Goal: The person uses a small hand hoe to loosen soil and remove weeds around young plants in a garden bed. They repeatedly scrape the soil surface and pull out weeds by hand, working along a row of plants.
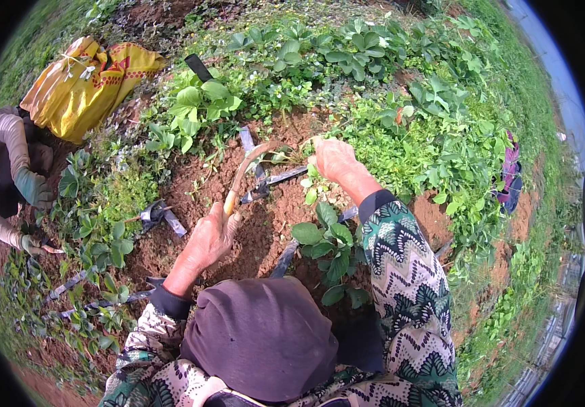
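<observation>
My left hand (pixel 208 239) is closed around the pale wooden handle of a sickle (pixel 244 170). Its rusty, curved blade reaches up and bends right over bare reddish soil (pixel 216 178). Close to the blade tip, my right hand (pixel 336 158) pinches thin weed stems (pixel 295 153) at the edge of a patch of low green weeds (pixel 394 147). Just below the blade lie torn strips of dark plastic film (pixel 285 175). A broad-leaved plant, seemingly strawberry (pixel 330 241), grows between my forearms.
At left, a co-worker's gloved hands (pixel 33 188) are low among the plants. A yellow woven sack (pixel 89 86) lies behind them. A black tube (pixel 198 67) sticks up from the leaves. Purple and dark cloth (pixel 510 175) lies at right. More broad-leaved plants (pixel 358 48) grow farther ahead.
</observation>
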`<state>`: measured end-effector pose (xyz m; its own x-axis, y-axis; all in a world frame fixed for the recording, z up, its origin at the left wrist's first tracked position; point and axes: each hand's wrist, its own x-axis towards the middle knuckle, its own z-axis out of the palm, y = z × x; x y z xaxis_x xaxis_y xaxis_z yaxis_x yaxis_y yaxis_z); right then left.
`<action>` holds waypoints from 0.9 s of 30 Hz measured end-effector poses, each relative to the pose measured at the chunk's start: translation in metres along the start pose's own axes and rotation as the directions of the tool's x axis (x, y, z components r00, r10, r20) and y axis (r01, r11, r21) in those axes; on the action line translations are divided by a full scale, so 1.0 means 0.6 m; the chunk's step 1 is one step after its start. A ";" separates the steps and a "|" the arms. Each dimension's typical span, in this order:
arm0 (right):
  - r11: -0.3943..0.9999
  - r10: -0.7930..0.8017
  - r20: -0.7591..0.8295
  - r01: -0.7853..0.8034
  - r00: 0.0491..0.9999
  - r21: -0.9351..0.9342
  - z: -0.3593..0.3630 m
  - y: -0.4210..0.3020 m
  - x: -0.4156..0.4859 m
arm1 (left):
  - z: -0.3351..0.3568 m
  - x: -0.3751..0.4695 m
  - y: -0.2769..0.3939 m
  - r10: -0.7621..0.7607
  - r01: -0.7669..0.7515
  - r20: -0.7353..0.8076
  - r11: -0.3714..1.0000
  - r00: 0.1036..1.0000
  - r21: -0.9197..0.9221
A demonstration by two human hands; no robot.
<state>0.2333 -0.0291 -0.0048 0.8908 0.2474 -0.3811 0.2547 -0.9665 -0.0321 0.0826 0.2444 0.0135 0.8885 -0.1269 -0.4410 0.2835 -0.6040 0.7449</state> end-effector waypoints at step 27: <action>0.953 0.001 -0.469 0.142 0.883 0.269 0.003 0.111 -0.033 | -0.034 0.044 0.044 -0.113 0.205 0.259 0.908 0.959 -0.366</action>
<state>0.2321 -0.0986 -0.0014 0.9635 0.2496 0.0967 0.2676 -0.9040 -0.3334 0.1212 0.2413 0.0319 0.7269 -0.2576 -0.6366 0.5720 -0.2859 0.7688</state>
